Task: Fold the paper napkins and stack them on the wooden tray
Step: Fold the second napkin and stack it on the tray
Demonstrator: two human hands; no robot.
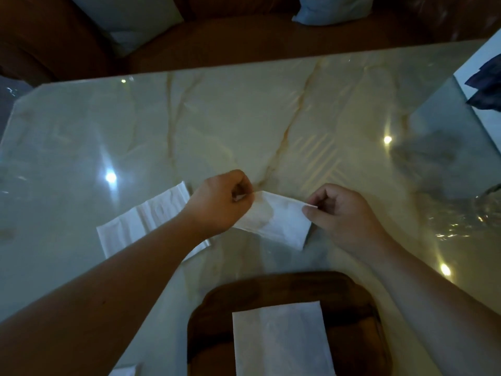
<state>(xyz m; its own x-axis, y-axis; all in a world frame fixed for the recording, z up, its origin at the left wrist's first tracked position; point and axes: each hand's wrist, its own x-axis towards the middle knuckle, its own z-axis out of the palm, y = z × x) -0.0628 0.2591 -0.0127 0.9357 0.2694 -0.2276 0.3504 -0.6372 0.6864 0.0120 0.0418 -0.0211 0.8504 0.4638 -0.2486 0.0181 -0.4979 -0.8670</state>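
Observation:
Both hands hold one white paper napkin (279, 219) just above the marble table. My left hand (219, 202) pinches its far left corner and my right hand (341, 210) pinches its far right corner; the sheet hangs down between them. To the left, partly under my left forearm, an unfolded napkin (143, 221) lies flat on the table. Close to me sits the dark wooden tray (357, 313), and a folded white napkin (282, 340) rests in it.
The glossy marble table (244, 118) stretches ahead to a brown sofa with pale cushions (333, 9). A white sheet with dark cloth (488, 85) sits at the far right. Crinkled clear plastic (466, 221) lies right. Another white paper corner (124, 371) shows at the bottom left.

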